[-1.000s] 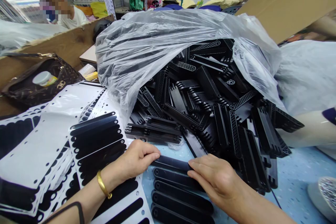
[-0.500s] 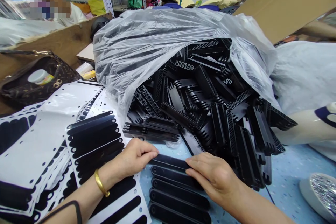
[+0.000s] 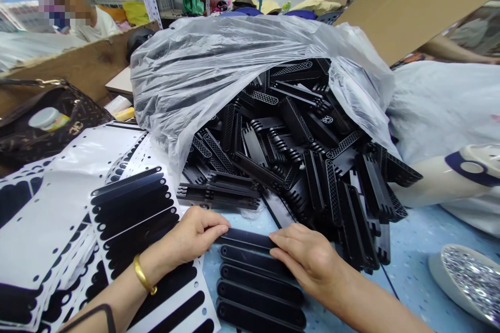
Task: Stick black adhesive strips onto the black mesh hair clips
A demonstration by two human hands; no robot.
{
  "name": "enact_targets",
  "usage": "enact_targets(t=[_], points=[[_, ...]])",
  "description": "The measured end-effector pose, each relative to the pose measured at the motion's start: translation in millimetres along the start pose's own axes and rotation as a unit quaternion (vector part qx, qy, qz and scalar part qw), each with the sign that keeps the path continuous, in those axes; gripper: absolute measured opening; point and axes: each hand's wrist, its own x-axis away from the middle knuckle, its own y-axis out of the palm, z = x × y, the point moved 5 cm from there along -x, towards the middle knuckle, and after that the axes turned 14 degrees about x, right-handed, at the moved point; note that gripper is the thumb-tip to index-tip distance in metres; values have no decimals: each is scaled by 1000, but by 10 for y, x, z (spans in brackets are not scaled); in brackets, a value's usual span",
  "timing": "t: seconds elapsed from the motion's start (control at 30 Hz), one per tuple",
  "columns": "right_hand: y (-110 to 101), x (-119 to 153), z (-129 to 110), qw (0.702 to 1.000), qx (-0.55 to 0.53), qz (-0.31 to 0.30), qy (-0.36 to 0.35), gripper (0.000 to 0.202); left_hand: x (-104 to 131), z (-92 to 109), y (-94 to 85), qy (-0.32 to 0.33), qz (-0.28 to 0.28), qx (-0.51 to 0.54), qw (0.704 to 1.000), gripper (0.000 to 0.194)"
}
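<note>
Several long black plastic strips (image 3: 260, 291) with rounded ends lie in a row on the blue speckled table. My left hand (image 3: 199, 234) pinches the left end of the top black strip (image 3: 250, 238). At its other end, my right hand (image 3: 307, 252) grips the same strip between thumb and fingers. Beside my left forearm are white sheets (image 3: 133, 208) carrying black rounded stickers. Beyond both hands, a big heap of black plastic parts (image 3: 289, 140) spills from a clear plastic bag (image 3: 187, 67).
A bowl of small shiny pieces (image 3: 469, 281) stands at the right edge. Behind it lies a white and navy object (image 3: 453, 171). On the left are a brown handbag (image 3: 50, 119) and a wooden board (image 3: 89, 60), with a person (image 3: 70, 0) beyond.
The view has shifted slightly, so most things appear a little farther left. Both hands keep their hold on the top strip, with little visible movement.
</note>
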Motion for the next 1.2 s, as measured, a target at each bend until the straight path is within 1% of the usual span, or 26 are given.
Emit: enact_targets(t=[0.07, 0.3, 0.47, 0.53, 0.6, 0.63, 0.73, 0.8, 0.83, 0.9, 1.0, 1.07, 1.13, 1.2], points=[[9, 18, 0, 1000, 5, 8, 1, 22, 4, 7, 2, 1, -2, -3, 1000, 34], [45, 55, 12, 1000, 3, 5, 27, 16, -1, 5, 5, 13, -3, -11, 1000, 33], [65, 41, 33, 997, -9, -42, 58, 14, 1, 8, 1, 18, -7, -16, 1000, 32], [50, 31, 31, 997, -9, -45, 69, 14, 6, 11, 2, 15, -8, -15, 1000, 32], [-7, 22, 15, 998, -6, -26, 65, 16, 10, 9, 5, 12, -9, -13, 1000, 32], [-57, 24, 3, 998, -2, -5, 58, 18, 11, 5, 7, 11, -9, -12, 1000, 32], [-265, 87, -18, 995, 38, 82, 52, 20, 8, -15, 9, 8, -8, -9, 1000, 33], [-398, 184, -22, 984, 86, 136, 74, 18, 3, -28, 7, 7, -8, -7, 1000, 33], [-441, 240, -29, 979, 103, 152, 88, 16, 1, -32, 6, 6, -8, -5, 1000, 33], [-466, 346, -61, 975, 106, 164, 107, 12, -1, -33, 6, 3, -12, -5, 1000, 34], [-390, 447, -130, 976, 65, 165, 127, 15, 6, -12, 8, 5, -19, -14, 1000, 35], [-301, 468, -144, 970, 45, 175, 162, 16, 14, 12, 13, 13, -20, -23, 999, 35], [-171, 457, -103, 958, 23, 178, 224, 20, 20, 36, 24, 24, -22, -37, 999, 34], [-4, 429, -21, 938, 0, 166, 305, 31, 26, 54, 39, 34, -27, -53, 998, 34]])
